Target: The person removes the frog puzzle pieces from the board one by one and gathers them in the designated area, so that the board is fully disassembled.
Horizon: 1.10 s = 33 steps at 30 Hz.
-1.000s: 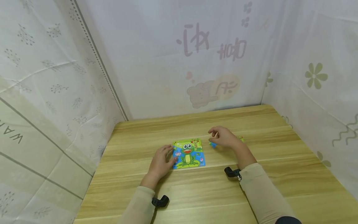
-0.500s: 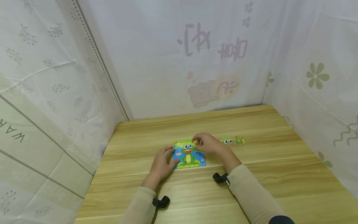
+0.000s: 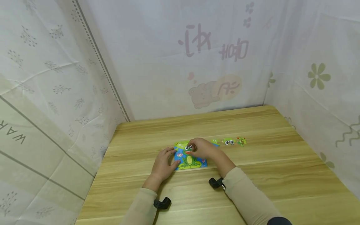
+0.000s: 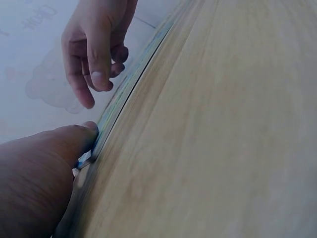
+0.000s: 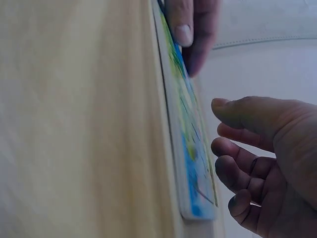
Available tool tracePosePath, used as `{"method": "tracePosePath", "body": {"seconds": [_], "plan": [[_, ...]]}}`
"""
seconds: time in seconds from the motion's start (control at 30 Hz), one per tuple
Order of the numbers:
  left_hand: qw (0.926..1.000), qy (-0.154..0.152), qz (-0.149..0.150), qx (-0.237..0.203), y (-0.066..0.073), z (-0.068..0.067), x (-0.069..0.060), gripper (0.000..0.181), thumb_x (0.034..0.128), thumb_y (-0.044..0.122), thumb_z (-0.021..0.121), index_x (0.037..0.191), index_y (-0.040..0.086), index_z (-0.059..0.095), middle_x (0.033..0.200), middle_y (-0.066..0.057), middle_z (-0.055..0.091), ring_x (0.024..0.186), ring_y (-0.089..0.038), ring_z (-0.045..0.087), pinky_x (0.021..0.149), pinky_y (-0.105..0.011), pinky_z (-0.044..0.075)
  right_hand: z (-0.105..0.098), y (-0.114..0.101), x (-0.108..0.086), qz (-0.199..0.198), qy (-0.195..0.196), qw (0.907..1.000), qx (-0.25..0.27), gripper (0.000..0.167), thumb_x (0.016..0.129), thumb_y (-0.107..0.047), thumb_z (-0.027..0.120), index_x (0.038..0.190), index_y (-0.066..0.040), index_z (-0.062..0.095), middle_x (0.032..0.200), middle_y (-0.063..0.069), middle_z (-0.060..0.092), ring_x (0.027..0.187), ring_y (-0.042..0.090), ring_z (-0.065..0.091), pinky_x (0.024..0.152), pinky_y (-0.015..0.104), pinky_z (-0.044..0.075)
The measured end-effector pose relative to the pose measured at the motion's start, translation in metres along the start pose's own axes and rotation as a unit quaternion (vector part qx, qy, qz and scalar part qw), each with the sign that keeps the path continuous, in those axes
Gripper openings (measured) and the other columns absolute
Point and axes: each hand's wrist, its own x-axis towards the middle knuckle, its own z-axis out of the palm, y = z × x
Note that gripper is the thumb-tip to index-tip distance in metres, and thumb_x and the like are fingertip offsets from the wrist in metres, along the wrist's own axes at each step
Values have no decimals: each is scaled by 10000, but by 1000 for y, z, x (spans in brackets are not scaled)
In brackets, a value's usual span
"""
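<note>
A square frog picture puzzle [image 3: 189, 161] lies flat on the wooden table. My left hand [image 3: 162, 165] rests at its left side, fingers at the upper left edge and thumb on the lower left part. Over the puzzle's upper right area hangs my right hand [image 3: 206, 149], its fingers loosely bent, partly hiding the frog's face. The right wrist view shows this hand [image 5: 267, 158] beside the puzzle [image 5: 185, 129] with no piece visible between thumb and fingers. In the left wrist view my left thumb [image 4: 81, 136] touches the puzzle's edge.
Just right of the right hand lie a green and blue piece [image 3: 215, 142], a piece with frog eyes [image 3: 229, 142] and a green piece with red spots [image 3: 241, 141]. Printed cloth [image 3: 157, 68] hangs behind the table [image 3: 182, 193] and at both sides.
My right hand has moved left from the loose pieces to above the puzzle, uncovering those pieces. My left hand has stayed nearly still at the puzzle's left side.
</note>
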Motion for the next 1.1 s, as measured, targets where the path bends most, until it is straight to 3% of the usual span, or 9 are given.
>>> {"method": "tracePosePath", "body": {"seconds": [0.13,0.3,0.57,1.1], "plan": [[10000,6,14,43,-1,0,0,584,960,410,779,1439,110,631,1529,-67,534,1432,-322,458,1182,-536,395,7,-2,3,-8,-61,9999,-108,358,959,-287,793,1266,-120,713,880,-79,632,694,102,604,671,296,550],[10000,3,7,55,-1,0,0,583,958,408,782,1437,112,632,1529,-62,535,1432,-320,460,1182,-535,395,14,-4,6,-16,-99,9998,-151,381,956,-294,798,1282,-113,717,908,-95,638,782,95,605,734,293,552],[10000,-42,18,12,-2,0,-1,591,964,414,775,1449,115,620,1545,-47,519,1440,-312,453,1188,-535,389,18,-5,9,166,-237,9996,70,430,963,-292,795,1343,-114,703,904,-81,637,800,112,596,738,304,544],[10000,-57,-23,45,-1,0,0,589,965,421,771,1449,121,621,1542,-52,523,1439,-317,455,1185,-543,390,22,-6,8,7,-51,9999,-94,368,960,-291,800,1289,-155,707,992,-63,606,895,120,578,789,314,533]]}}
